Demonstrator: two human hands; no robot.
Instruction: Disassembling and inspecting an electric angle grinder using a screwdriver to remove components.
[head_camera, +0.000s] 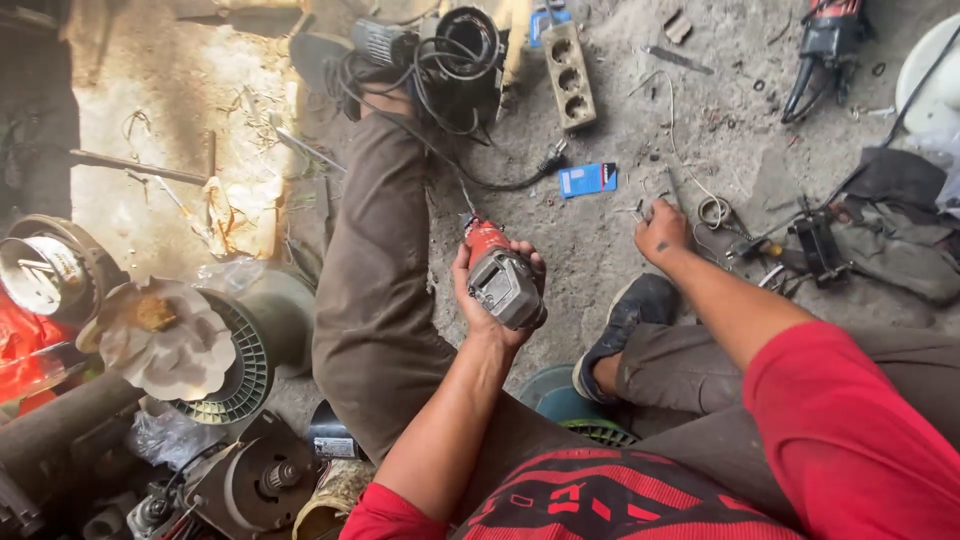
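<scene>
Head view shows my left hand (490, 300) with fingers wrapped tight around a red and grey grinder (502, 280), gear end turned up toward me for inspection. My right hand (660, 232) reaches to the floor (610, 240), fingers pinching small parts (712, 212) scattered just beyond them.

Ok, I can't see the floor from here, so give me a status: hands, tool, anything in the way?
Left hand gripping red-and-grey angle grinder above lap. Right hand on floor among small parts. Cord trails to power strip.
</scene>
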